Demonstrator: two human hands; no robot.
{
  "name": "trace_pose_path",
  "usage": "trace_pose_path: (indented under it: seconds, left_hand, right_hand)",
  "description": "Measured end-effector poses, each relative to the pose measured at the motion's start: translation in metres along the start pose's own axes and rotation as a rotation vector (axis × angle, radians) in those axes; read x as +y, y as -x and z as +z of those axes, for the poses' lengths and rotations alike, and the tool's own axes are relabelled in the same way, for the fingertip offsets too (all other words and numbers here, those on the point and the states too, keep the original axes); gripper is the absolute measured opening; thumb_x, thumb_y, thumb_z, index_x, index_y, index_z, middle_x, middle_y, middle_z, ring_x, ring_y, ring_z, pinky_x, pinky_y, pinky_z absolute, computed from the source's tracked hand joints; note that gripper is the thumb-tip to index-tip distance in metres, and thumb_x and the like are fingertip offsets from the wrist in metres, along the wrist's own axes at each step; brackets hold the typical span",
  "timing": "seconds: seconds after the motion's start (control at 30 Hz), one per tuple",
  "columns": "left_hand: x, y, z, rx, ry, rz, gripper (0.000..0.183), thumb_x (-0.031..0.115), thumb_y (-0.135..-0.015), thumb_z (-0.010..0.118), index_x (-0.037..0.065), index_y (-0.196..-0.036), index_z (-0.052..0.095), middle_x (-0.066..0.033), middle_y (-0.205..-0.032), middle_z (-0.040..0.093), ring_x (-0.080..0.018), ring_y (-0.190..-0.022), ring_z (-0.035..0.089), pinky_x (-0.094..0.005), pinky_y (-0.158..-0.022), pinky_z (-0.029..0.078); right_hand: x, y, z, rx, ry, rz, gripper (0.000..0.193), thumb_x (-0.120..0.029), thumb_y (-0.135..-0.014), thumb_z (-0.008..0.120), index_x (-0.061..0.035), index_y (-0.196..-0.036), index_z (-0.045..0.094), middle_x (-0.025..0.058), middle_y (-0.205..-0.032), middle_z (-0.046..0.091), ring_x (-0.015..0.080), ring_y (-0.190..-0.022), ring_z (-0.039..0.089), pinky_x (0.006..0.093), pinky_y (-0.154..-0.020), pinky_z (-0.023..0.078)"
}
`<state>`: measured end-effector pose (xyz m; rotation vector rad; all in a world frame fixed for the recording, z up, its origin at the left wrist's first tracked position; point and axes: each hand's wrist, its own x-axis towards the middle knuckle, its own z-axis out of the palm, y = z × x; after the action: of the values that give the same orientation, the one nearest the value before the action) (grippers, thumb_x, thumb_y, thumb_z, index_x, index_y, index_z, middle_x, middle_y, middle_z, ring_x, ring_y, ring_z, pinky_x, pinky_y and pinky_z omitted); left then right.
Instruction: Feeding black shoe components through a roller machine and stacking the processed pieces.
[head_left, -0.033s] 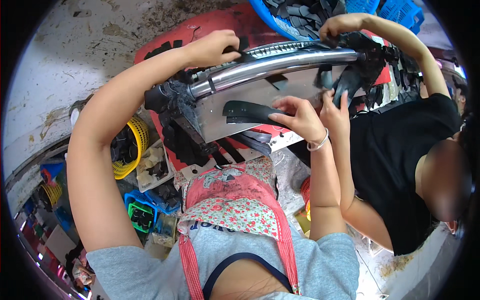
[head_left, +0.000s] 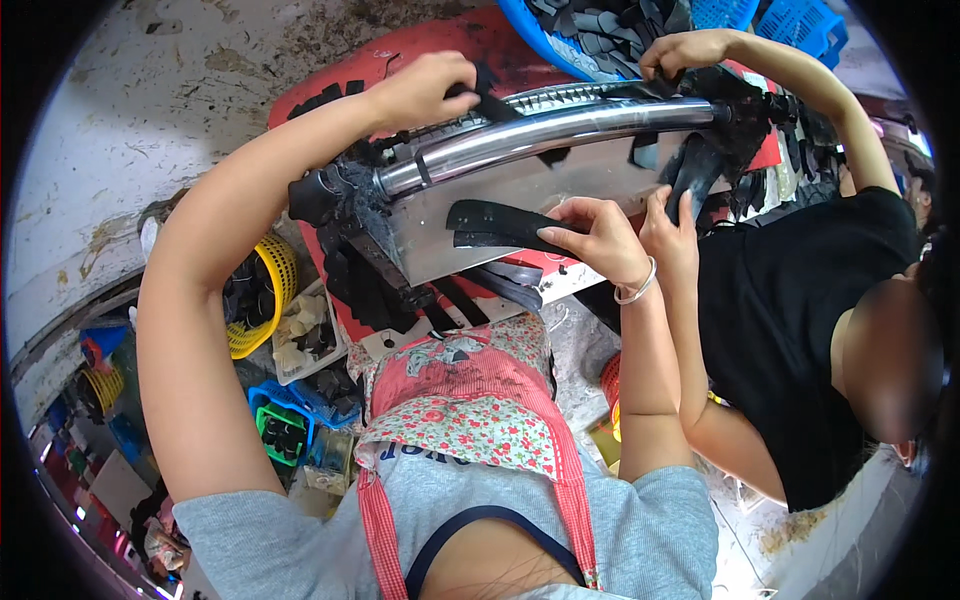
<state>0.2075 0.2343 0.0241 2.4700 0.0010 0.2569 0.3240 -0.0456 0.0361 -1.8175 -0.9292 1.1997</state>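
Observation:
My left hand (head_left: 430,92) is closed on a black strip (head_left: 496,106) behind the shiny metal roller (head_left: 560,128) of a machine. In front of the roller, my right hand (head_left: 603,238) pinches a small bundle of dark flat strips (head_left: 490,222) between thumb and fingers, above the machine's metal plate (head_left: 420,245). Another dark piece (head_left: 553,157) pokes out from under the roller. On the right, a co-worker in black has one hand (head_left: 690,50) behind the roller and the other hand (head_left: 668,228) holding dark strips (head_left: 695,170) at the plate.
A blue basket (head_left: 530,40) full of dark pieces stands beyond the machine, on the far side. More black strips (head_left: 370,285) lie on the red tabletop (head_left: 440,50). To the left are a yellow basket (head_left: 285,275), a white tray (head_left: 292,375) and a green bin (head_left: 262,420).
My left hand has lifted slightly with its strip, which now shows more clearly above the roller. The piece under the roller shows less. My right hand stays nearly still.

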Motion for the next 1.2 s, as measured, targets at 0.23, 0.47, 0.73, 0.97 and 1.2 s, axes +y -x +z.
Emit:
trace_pose_path:
  seconds: [0.23,0.47,0.73,0.97,1.2]
  left_hand:
    - [0.003,-0.002,-0.002,-0.363,-0.015,0.078,0.009,0.003,-0.079,0.050,0.001,-0.087,0.054,-0.0137,-0.087,0.042,-0.0298,-0.082,0.050,-0.0374,-0.069,0.041]
    - [0.004,0.001,-0.008,-0.209,0.119,-0.120,0.016,0.003,-0.077,0.053,0.001,-0.092,0.053,-0.0148,-0.086,0.046,-0.0290,-0.083,0.051,-0.0331,-0.067,0.041]
    - [0.007,0.003,-0.003,-0.323,0.113,0.037,0.023,0.006,-0.077,0.052,0.003,-0.099,0.056,-0.0156,-0.087,0.050,-0.0304,-0.085,0.054,-0.0382,-0.072,0.043]
    - [0.015,0.001,-0.003,0.101,0.221,-0.069,0.026,-0.003,-0.072,0.052,0.003,-0.098,0.052,-0.0147,-0.091,0.051,-0.0313,-0.087,0.052,-0.0370,-0.075,0.043]
    - [-0.003,0.004,0.003,-0.228,0.119,-0.037,0.015,0.010,-0.078,0.050,0.005,-0.091,0.056,-0.0135,-0.084,0.049,-0.0291,-0.079,0.052,-0.0377,-0.069,0.041]
  right_hand:
    - [-0.021,-0.005,0.002,0.068,0.282,0.056,0.023,-0.018,-0.079,0.067,0.0040,-0.075,0.062,0.0009,-0.058,0.056,0.0044,-0.056,0.046,0.0228,-0.049,0.039]
    - [-0.007,0.000,0.002,0.002,0.102,-0.012,0.016,-0.010,-0.077,0.069,0.0034,-0.079,0.061,0.0015,-0.066,0.059,0.0041,-0.062,0.050,0.0205,-0.054,0.042]
    - [-0.006,-0.014,0.011,0.227,0.216,-0.001,0.026,-0.016,-0.073,0.071,0.0050,-0.084,0.059,0.0131,-0.064,0.062,0.0152,-0.056,0.059,0.0274,-0.053,0.045]
    - [-0.008,-0.003,0.015,0.221,-0.010,0.029,0.026,0.001,-0.074,0.068,0.0028,-0.096,0.054,0.0041,-0.075,0.061,0.0061,-0.067,0.057,0.0183,-0.061,0.047]
    - [-0.023,0.013,0.055,0.775,0.472,-0.637,0.024,0.002,-0.069,0.066,-0.0009,-0.089,0.053,0.0148,-0.091,0.057,0.0319,-0.076,0.055,0.0368,-0.072,0.044]
